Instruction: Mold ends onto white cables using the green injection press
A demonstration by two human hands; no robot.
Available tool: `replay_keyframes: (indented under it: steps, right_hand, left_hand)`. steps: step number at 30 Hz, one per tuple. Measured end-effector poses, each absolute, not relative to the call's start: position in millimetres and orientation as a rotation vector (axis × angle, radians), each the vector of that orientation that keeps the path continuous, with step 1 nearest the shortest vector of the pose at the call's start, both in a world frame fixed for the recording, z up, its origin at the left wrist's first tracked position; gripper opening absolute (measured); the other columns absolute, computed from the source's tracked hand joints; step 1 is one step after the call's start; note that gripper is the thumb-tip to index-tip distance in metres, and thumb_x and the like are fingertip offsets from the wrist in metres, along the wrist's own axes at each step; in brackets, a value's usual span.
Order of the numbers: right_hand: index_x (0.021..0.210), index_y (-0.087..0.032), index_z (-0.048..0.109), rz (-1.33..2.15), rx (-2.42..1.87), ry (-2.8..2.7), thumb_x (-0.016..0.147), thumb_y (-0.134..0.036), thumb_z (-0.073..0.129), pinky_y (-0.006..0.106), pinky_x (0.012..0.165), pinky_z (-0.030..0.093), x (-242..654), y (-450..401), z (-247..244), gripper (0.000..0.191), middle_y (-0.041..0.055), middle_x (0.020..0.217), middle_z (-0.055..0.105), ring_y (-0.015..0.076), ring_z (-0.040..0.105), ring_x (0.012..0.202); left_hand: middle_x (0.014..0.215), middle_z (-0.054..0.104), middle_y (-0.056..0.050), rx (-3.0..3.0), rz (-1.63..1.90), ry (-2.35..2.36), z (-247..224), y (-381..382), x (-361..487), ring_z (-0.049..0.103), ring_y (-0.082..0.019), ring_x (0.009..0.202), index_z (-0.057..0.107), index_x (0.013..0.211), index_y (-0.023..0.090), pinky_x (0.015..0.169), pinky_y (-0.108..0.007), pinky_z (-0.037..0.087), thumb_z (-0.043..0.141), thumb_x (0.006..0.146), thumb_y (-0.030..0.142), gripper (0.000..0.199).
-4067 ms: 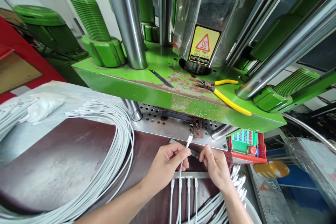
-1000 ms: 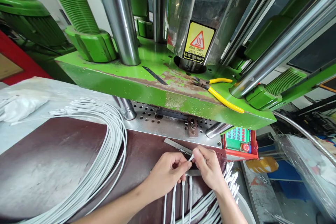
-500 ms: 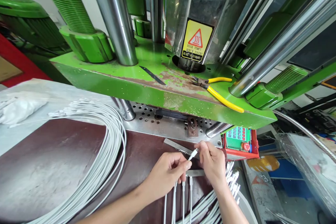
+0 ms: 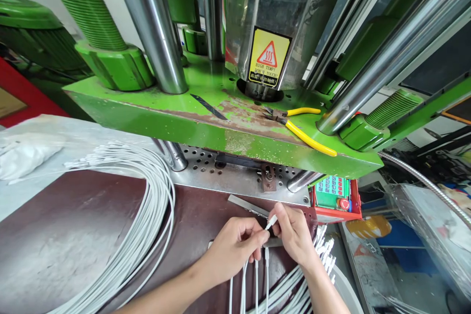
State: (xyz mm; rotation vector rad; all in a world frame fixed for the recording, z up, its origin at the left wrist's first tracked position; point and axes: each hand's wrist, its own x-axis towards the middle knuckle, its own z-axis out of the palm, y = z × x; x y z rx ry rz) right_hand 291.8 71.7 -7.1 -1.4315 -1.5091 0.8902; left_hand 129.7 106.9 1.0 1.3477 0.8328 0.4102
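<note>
Currently, we are pinching a white cable plug (image 4: pixel 271 222) in our left hand (image 4: pixel 233 245), its long axis slanting forward-right to our right hand (image 4: pixel 294 234), curled at its tip, grip unclear.

I see room for a hand over the brown tabletop (image 4: pixel 193 211) between the coiled white cables (image 4: pixel 158 196) and the left hand (image 4: pixel 235 245). Straight ahead, the green beam (image 4: pixel 165 132) overhangs the perforated plate (image 4: pixel 206 179) and bars any approach from above, with a metal post (image 4: pixel 177 158) at either side. Past the right hand (image 4: pixel 295 235), bunched cable ends (image 4: pixel 326 252) and the red control box (image 4: pixel 336 216) crowd the way
</note>
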Motion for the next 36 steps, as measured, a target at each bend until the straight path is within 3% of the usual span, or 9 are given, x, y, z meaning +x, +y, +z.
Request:
replay_keyframes:
  steps: [6, 12, 15, 19, 23, 26, 31, 36]
  right_hand:
    - [0.074, -0.018, 0.049, 0.810, -1.434, -1.704, 0.094, -0.031, 0.043, 0.023, 0.054, 0.032, 293, 70, 7, 0.025, -0.0028, 0.061, 0.047, 0.0110, 0.041, 0.056]
    - [0.055, -0.019, 0.036, 0.692, -1.507, -1.594, 0.096, -0.035, 0.038, 0.024, 0.047, 0.025, 289, 73, -4, 0.044, -0.0052, 0.048, 0.034, 0.0088, 0.031, 0.045]
    - [0.059, -0.019, 0.044, 0.802, -1.458, -1.517, 0.099, -0.038, 0.032, 0.024, 0.049, 0.030, 290, 72, -4, 0.046, -0.0042, 0.048, 0.039, 0.0095, 0.035, 0.045]
    - [0.066, -0.018, 0.047, 0.775, -1.451, -1.647, 0.094, -0.037, 0.046, 0.024, 0.052, 0.031, 291, 70, 0, 0.034, -0.0031, 0.057, 0.044, 0.0109, 0.040, 0.053]
    - [0.056, -0.019, 0.040, 0.761, -1.502, -1.562, 0.097, -0.038, 0.038, 0.024, 0.049, 0.029, 289, 71, -4, 0.045, -0.0040, 0.049, 0.040, 0.0093, 0.037, 0.046]
    - [0.055, -0.019, 0.043, 0.774, -1.522, -1.397, 0.099, -0.042, 0.032, 0.023, 0.048, 0.030, 290, 74, -10, 0.051, -0.0035, 0.047, 0.041, 0.0092, 0.037, 0.044]
    - [0.074, -0.018, 0.054, 0.729, -1.534, -1.278, 0.098, -0.045, 0.037, 0.022, 0.046, 0.029, 296, 78, -15, 0.040, -0.0055, 0.049, 0.040, 0.0092, 0.036, 0.044]
    - [0.074, -0.018, 0.055, 0.752, -1.560, -1.306, 0.096, -0.046, 0.039, 0.022, 0.044, 0.027, 298, 78, -22, 0.039, -0.0062, 0.048, 0.036, 0.0092, 0.032, 0.044]
  left_hand:
    - [0.052, 0.058, 0.001, 1.341, 0.427, 0.817, -2, 109, 128, 0.046, -0.010, 0.047, 0.054, 0.062, 0.016, 0.048, -0.022, 0.033, 0.052, 0.083, 0.046, 0.036]
    - [0.051, 0.059, 0.000, 1.347, 0.402, 0.808, 0, 103, 131, 0.049, -0.011, 0.047, 0.053, 0.059, 0.017, 0.049, -0.022, 0.036, 0.053, 0.082, 0.042, 0.035]
    - [0.052, 0.059, 0.000, 1.355, 0.413, 0.813, 0, 103, 129, 0.048, -0.011, 0.047, 0.053, 0.060, 0.016, 0.049, -0.022, 0.035, 0.052, 0.083, 0.042, 0.034]
    - [0.052, 0.059, 0.000, 1.375, 0.448, 0.804, -2, 105, 128, 0.049, -0.011, 0.049, 0.054, 0.060, 0.016, 0.050, -0.023, 0.035, 0.051, 0.084, 0.043, 0.036]
    - [0.052, 0.059, 0.000, 1.361, 0.427, 0.820, -1, 105, 129, 0.049, -0.011, 0.047, 0.053, 0.060, 0.016, 0.049, -0.022, 0.035, 0.052, 0.084, 0.042, 0.035]
    - [0.053, 0.058, 0.000, 1.304, 0.501, 0.818, 1, 105, 128, 0.048, -0.011, 0.048, 0.052, 0.059, 0.016, 0.049, -0.022, 0.036, 0.053, 0.084, 0.041, 0.035]
    - [0.053, 0.056, 0.001, 1.246, 0.717, 0.877, 3, 107, 124, 0.046, -0.009, 0.050, 0.054, 0.061, 0.016, 0.051, -0.022, 0.035, 0.054, 0.086, 0.041, 0.036]
    - [0.052, 0.056, 0.002, 1.205, 0.767, 0.879, 5, 107, 122, 0.046, -0.009, 0.049, 0.054, 0.062, 0.016, 0.051, -0.022, 0.036, 0.055, 0.085, 0.042, 0.035]
